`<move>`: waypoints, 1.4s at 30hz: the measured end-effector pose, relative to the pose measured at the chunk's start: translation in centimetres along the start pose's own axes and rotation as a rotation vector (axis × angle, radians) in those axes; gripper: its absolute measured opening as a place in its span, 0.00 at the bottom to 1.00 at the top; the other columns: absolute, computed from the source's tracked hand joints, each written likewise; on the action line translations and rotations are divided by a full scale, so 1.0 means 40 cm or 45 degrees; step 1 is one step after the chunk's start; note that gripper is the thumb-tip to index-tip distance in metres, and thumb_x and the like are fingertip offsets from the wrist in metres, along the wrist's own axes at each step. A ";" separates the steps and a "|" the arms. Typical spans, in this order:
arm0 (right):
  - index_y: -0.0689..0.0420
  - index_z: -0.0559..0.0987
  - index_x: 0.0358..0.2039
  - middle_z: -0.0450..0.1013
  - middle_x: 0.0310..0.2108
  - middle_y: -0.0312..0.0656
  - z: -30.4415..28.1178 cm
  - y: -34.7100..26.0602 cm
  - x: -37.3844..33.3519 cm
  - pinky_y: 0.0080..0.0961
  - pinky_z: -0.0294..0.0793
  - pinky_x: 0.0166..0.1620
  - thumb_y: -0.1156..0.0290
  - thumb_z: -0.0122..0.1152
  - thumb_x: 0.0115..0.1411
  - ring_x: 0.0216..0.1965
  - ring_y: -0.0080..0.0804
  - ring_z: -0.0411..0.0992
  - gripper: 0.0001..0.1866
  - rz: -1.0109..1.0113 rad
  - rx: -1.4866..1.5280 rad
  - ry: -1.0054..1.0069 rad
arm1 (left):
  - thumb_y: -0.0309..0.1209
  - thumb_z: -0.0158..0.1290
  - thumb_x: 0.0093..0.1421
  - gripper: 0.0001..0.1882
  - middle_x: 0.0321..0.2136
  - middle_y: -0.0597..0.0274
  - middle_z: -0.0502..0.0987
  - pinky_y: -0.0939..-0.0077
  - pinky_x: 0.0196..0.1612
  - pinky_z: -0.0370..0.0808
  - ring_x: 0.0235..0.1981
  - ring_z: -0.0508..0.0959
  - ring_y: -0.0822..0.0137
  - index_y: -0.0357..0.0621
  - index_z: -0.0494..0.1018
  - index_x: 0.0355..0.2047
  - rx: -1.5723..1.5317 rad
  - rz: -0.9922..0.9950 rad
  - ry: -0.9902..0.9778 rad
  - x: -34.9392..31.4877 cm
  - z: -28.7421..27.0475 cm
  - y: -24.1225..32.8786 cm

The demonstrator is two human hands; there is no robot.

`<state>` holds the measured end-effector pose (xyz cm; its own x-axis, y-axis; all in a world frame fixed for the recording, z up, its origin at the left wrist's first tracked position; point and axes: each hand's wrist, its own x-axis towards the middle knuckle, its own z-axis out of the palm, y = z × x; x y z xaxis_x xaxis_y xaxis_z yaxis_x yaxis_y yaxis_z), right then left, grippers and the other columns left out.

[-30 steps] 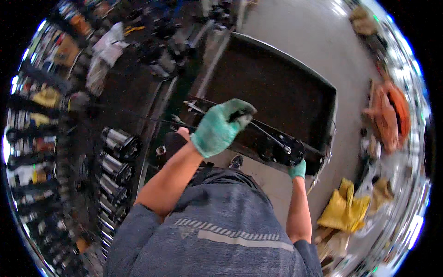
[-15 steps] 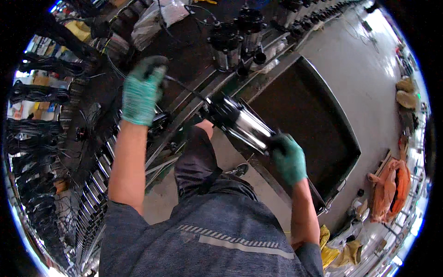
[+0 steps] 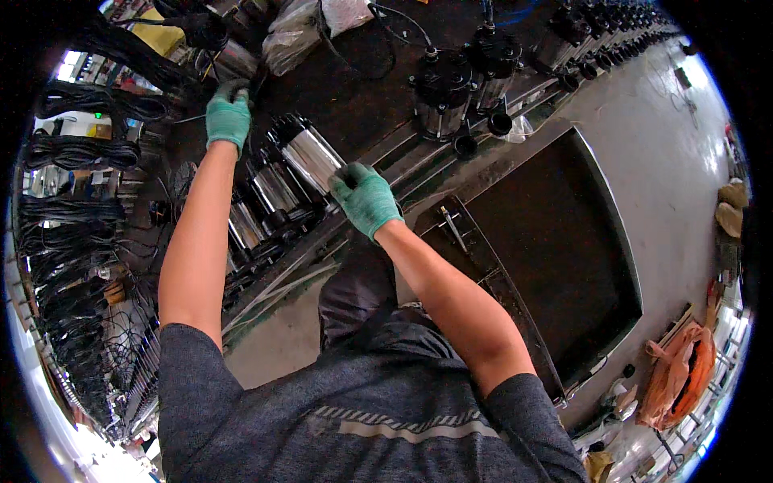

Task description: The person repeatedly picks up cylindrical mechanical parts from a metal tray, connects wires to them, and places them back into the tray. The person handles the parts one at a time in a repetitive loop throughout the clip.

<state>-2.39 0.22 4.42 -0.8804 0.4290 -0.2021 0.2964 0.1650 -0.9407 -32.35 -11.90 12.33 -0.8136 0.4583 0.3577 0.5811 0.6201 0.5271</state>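
On the workbench lies a shiny silver cylinder pump with black ends (image 3: 312, 154), tilted beside other pumps of the same kind. My right hand (image 3: 369, 200), in a green glove with dark fingertips, is closed round its near end. Farther left, my left hand (image 3: 229, 119), in a matching glove, is closed at a black cable by the pump's far end; its fingertips partly hide the cable. Another silver pump (image 3: 274, 187) lies just left of the held one, with more along the bench edge.
Upright pumps with black tops (image 3: 443, 92) stand at the bench's far side. A dark, flat-bedded cart (image 3: 555, 266) is at my right. Coiled black cables (image 3: 84, 151) hang at the left. Plastic bags (image 3: 291, 36) lie at the back. An orange bundle (image 3: 680, 377) is on the floor.
The pump has moved left, from over the cart's edge onto the bench beside the others. My right hand went with it, and my left hand reached farther forward.
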 end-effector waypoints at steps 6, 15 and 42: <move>0.49 0.68 0.69 0.65 0.66 0.55 -0.072 0.055 -0.013 0.42 0.69 0.60 0.64 0.58 0.65 0.58 0.53 0.72 0.31 -0.302 -0.080 -0.110 | 0.42 0.54 0.66 0.22 0.53 0.46 0.79 0.54 0.60 0.74 0.53 0.79 0.46 0.54 0.75 0.59 0.863 0.092 -0.358 -0.053 0.077 0.104; 0.60 0.77 0.59 0.80 0.46 0.41 -0.320 0.145 -0.411 0.28 0.76 0.49 0.67 0.60 0.68 0.44 0.26 0.76 0.21 0.417 0.398 -0.046 | 0.44 0.47 0.75 0.22 0.50 0.44 0.81 0.65 0.56 0.74 0.54 0.80 0.52 0.39 0.76 0.56 -0.625 0.545 -0.527 -0.007 0.338 0.458; 0.55 0.61 0.72 0.72 0.59 0.42 -0.321 0.140 -0.738 0.25 0.76 0.52 0.83 0.53 0.65 0.53 0.29 0.74 0.35 0.307 0.844 0.476 | 0.57 0.48 0.71 0.30 0.18 0.66 0.64 0.61 0.44 0.74 0.23 0.71 0.66 0.47 0.65 0.19 -1.727 -0.079 -0.919 -0.571 -0.040 0.870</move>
<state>30.02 -0.12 8.64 -0.6027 0.6742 -0.4268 0.0777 -0.4827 -0.8724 6.41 -1.80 23.75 -0.4197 0.9039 0.0825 -0.2328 -0.1950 0.9528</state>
